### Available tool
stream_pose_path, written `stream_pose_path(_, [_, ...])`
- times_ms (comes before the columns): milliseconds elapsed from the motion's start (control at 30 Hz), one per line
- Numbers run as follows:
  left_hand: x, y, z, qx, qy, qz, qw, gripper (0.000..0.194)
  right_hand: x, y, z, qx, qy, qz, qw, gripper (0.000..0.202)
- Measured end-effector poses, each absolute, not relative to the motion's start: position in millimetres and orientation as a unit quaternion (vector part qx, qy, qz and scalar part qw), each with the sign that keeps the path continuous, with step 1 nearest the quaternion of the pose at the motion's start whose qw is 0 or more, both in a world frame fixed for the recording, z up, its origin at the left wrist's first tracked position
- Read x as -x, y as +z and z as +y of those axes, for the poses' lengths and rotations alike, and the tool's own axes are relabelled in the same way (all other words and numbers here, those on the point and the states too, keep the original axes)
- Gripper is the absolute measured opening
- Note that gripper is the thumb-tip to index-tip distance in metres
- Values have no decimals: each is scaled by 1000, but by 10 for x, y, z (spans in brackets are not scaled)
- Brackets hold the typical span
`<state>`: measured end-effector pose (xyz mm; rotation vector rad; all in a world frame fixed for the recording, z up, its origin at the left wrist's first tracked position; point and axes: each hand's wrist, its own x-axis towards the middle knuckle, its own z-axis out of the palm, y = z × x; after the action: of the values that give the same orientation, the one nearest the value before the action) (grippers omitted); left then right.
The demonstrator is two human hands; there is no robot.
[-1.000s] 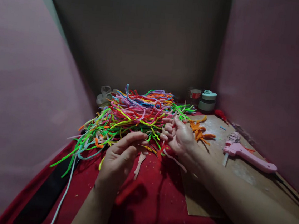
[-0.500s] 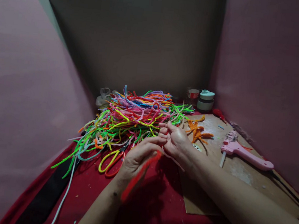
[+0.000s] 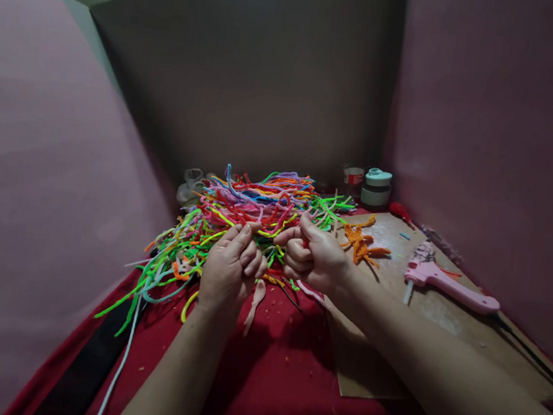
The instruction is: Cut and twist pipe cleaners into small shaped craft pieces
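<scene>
Curling, the hands (image 3: 230, 262) (image 3: 318, 255) hover by fuzzy stems (image 3: 258, 195).

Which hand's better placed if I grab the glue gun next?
Probably your right hand: it's clearly nearer the glue gun than your left hand. It seems to be gripping something red, though, so it might need freeing first.

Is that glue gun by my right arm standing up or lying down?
Lying down: the pink glue gun rests on its side, its handle stretched along the brown board.
</scene>
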<state>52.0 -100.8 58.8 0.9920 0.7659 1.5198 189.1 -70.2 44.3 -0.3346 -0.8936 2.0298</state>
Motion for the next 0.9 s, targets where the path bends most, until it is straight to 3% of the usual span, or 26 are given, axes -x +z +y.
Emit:
stream_pose_path(133, [-496,518,-931,-405,627,337,574,14,-1927,487,-683,123,814,-360,438,54])
stream_pose_path(300, [-413,380,-830,-316,682,302,587,11,-1861,445,-678,96,782,-303,537,21])
stream_pose_path(633, [-374,371,-812,-219,735,229,600,6,-1668,212,-722,136,798,-300,505,37])
stream_pose_path(900, [-416,293,-842,-291,729,270,557,18,-1592,158,-782,241,709,-391,535,19])
